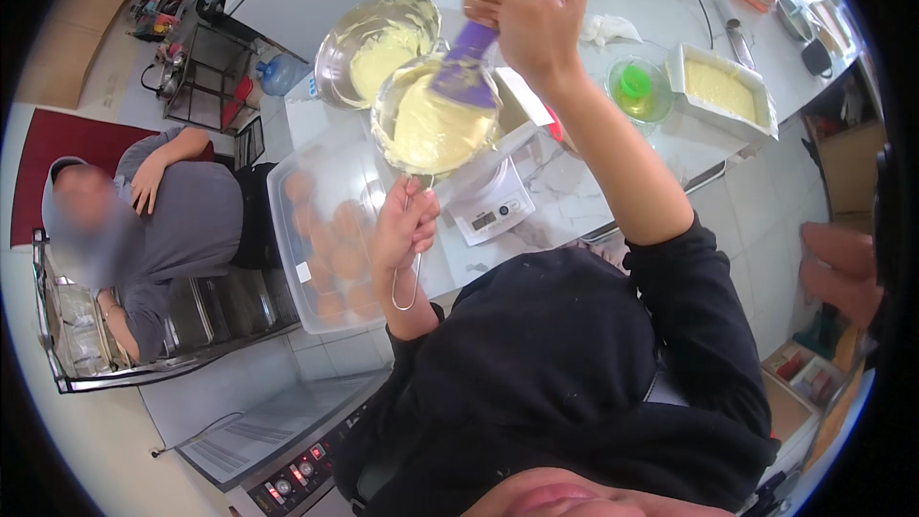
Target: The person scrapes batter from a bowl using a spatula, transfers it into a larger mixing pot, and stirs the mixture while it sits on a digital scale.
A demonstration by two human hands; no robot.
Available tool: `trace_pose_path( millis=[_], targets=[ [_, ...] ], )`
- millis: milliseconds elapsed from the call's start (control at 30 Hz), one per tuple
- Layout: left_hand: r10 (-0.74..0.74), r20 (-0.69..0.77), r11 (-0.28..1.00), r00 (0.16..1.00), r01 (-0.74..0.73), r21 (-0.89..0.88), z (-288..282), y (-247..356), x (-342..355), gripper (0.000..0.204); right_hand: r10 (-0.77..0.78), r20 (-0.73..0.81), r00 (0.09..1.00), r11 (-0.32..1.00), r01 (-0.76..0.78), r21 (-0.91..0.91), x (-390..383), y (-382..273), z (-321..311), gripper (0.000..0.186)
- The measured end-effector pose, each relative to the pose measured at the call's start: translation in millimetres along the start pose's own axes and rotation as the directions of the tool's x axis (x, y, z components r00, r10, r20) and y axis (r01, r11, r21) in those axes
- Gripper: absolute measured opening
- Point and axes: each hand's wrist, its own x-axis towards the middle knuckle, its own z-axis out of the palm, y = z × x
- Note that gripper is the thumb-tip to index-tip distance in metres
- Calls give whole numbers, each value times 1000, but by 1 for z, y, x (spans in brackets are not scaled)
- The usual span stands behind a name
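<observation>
- Head view: the left hand (404, 226) was closed around the wire handle (406, 280) of a round metal sieve (436, 117), its fingers (421, 213) wrapped about the handle just below the sieve's rim.
- The sieve was held in the air above the digital scale (490, 211) and carried pale yellow batter (431, 134) across most of its inside.
- The right hand (522, 10) was above and just right of the sieve, closed around the grip of a purple spatula (463, 67); the blade rested on the batter near the sieve's upper edge.
- A steel mixing bowl (375, 48) with more yellow batter stood just behind and left of the sieve; contact between the two could not be told.
- A clear lidded box (325, 230) of round orange-brown items lay on the white counter (574, 201) left of and below the sieve, beside the scale.
- Right of the sieve on the counter: a small glass bowl (638, 91) with a green thing inside, and beyond it a white rectangular tray (720, 88) of pale yellow mix.
- A crumpled white cloth (609, 29) lay just right of the right hand.
- Well left of the sieve, another person in a grey top (182, 220) leaned on a steel trolley (144, 335).
- Far right of the sieve, blurred fingertips (838, 273) of uncertain owner entered the edge.
</observation>
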Motion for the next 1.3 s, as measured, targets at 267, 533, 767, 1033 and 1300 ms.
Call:
trace_pose_path(
  millis=[267,533,767,1033,1300],
  targets=[
    [56,-2,998,998,-56,38,0,15,-1,17,-162,515,842,966,242,-92,-16,-4,22,22],
    [58,19,998,998,-58,25,-2,26,-5,15,-302,363,881,953,289,91,-20,-16,38,17],
    [52,79,998,996,-49,-41,-9,20,-1,13,-233,460,857,933,331,-144,-13,-17,48,19],
    [57,84,997,995,-61,37,1,28,2,11,-199,449,871,949,285,-134,-15,-7,41,16],
    [47,95,999,994,-48,8,3,25,1,12,-221,477,851,948,301,-98,-29,-20,55,16]
  ],
)
